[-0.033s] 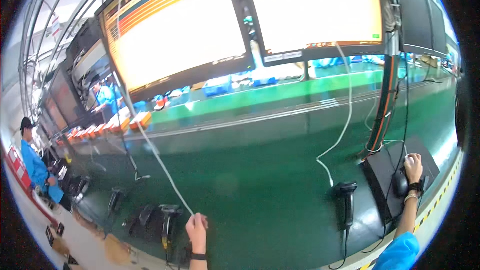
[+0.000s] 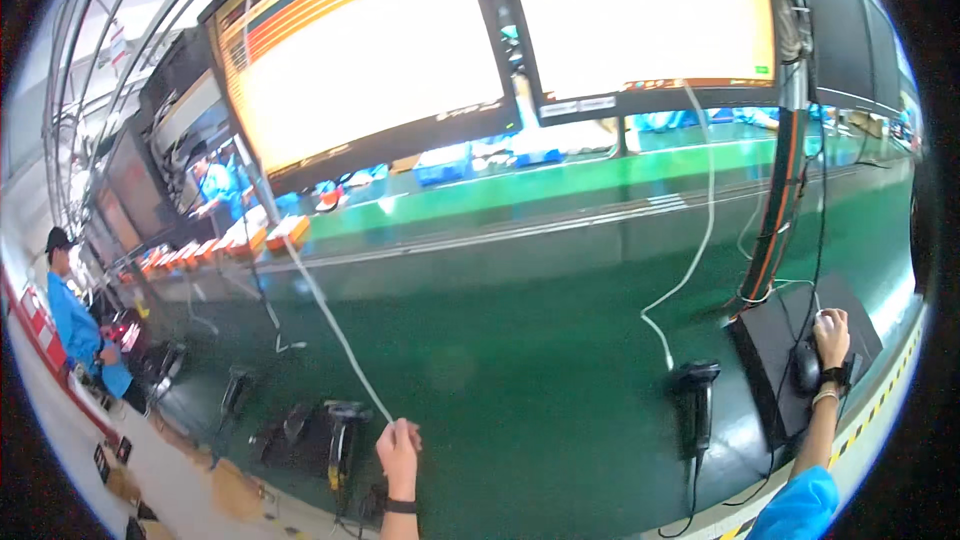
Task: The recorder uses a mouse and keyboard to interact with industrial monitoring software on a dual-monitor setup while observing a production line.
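Left hand (image 2: 398, 452) pinches white cable (image 2: 330, 325), taut, running up toward left monitor (image 2: 365, 50). Right hand (image 2: 830, 337) cupped over black mouse (image 2: 806, 367) on dark mat (image 2: 770, 380), right of that monitor.

Judgement: keep cable tension even, pull along its line, mouse hand steady.

Green bench (image 2: 520, 360) below monitor; barcode scanner (image 2: 694, 400) upright; factory line, co-worker in blue (image 2: 78, 325) far left.

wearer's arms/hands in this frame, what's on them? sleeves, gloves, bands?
Both hands bare, no gloves. Left hand: dark band at the wrist, no sleeve showing. Right hand: dark band plus a thin light one at the wrist; bright blue short sleeve at the lower edge.
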Demonstrator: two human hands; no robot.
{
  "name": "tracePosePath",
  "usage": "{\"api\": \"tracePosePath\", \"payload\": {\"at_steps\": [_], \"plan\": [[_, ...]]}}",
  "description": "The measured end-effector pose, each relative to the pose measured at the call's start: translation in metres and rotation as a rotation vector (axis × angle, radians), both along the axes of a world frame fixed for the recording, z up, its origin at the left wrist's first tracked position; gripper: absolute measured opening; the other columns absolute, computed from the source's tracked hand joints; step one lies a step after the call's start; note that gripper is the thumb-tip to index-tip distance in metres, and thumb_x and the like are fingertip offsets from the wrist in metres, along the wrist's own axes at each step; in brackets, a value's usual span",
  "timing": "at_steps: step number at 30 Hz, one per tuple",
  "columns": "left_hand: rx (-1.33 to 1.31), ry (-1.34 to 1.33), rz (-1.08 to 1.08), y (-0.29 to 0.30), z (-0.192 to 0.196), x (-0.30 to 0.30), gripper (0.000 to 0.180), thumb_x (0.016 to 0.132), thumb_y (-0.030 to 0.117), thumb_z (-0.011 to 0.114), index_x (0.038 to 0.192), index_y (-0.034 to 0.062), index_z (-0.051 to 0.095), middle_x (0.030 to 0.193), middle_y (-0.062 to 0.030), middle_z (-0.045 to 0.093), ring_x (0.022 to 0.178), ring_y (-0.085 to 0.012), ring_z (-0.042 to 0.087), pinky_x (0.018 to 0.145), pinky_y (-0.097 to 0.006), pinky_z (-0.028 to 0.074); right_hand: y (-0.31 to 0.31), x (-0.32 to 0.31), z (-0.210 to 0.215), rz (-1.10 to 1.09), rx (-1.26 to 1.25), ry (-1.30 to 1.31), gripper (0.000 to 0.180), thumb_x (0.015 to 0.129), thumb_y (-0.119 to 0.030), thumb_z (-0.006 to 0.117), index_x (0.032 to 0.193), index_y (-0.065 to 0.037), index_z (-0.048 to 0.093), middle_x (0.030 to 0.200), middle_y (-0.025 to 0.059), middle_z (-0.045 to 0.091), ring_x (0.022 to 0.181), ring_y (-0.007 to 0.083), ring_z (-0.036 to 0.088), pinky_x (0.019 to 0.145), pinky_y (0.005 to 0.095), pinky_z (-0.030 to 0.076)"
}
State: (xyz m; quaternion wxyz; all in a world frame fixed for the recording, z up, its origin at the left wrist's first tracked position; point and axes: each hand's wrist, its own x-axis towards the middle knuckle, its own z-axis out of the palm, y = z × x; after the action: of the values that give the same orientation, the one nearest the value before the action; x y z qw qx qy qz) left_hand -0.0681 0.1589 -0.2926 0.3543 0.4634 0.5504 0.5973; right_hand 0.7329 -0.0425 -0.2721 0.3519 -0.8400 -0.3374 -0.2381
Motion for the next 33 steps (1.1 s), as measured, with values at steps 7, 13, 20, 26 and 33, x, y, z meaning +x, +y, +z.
{"api": "tracePosePath", "payload": {"at_steps": [7,13,20,26,33], "plan": [[0.005,0.014,0.008,0.008,0.0,0.003,0.038,0.107,0.028,0.053,0.085,-0.0004,0.066,0.068,-0.002,0.059,0.059,-0.0091,0.055,0.054,-0.025,0.044,0.003,0.02,-0.008,0.105,0.014,0.008,0.03,0.085,-0.017,0.063,0.113,-0.008,0.066,0.122,0.0127,0.06,0.111,0.0371,0.063,0.095,0.0418,0.05],[-0.046,0.022,0.023,0.004,0.004,0.003,0.038,0.106,0.029,0.054,0.086,-0.0001,0.067,0.069,-0.0016,0.06,0.06,-0.0091,0.056,0.055,-0.026,0.044,0.008,0.029,-0.014,0.169,0.024,-0.029,0.033,0.089,-0.012,0.062,0.12,-0.003,0.064,0.124,0.015,0.06,0.116,0.0356,0.06,0.101,0.0394,0.047],[-0.025,-0.015,0.011,0.005,-0.002,0.003,0.036,0.106,0.026,0.054,0.086,-0.0005,0.067,0.07,-0.0021,0.061,0.059,-0.009,0.056,0.055,-0.026,0.044,0.003,0.061,-0.037,0.176,0.05,-0.042,0.032,0.095,-0.012,0.062,0.125,0.0,0.062,0.127,0.0186,0.058,0.12,0.0375,0.057,0.105,0.0402,0.044],[-0.026,-0.032,0.021,0.006,-0.006,0.002,0.035,0.105,0.026,0.056,0.086,-0.0012,0.067,0.069,-0.0025,0.061,0.059,-0.0094,0.056,0.055,-0.026,0.044,0.009,0.067,-0.04,0.203,0.048,-0.028,0.034,0.095,-0.01,0.063,0.127,0.001,0.06,0.13,0.0199,0.056,0.123,0.0389,0.054,0.107,0.0411,0.042],[-0.024,-0.011,0.023,0.007,-0.003,0.003,0.036,0.105,0.027,0.056,0.086,-0.0014,0.067,0.07,-0.0029,0.062,0.06,-0.0095,0.057,0.054,-0.026,0.045,0.009,0.079,-0.051,0.177,0.089,-0.055,0.036,0.093,-0.009,0.064,0.127,0.001,0.06,0.131,0.0195,0.055,0.124,0.0385,0.054,0.109,0.0411,0.041]]}}
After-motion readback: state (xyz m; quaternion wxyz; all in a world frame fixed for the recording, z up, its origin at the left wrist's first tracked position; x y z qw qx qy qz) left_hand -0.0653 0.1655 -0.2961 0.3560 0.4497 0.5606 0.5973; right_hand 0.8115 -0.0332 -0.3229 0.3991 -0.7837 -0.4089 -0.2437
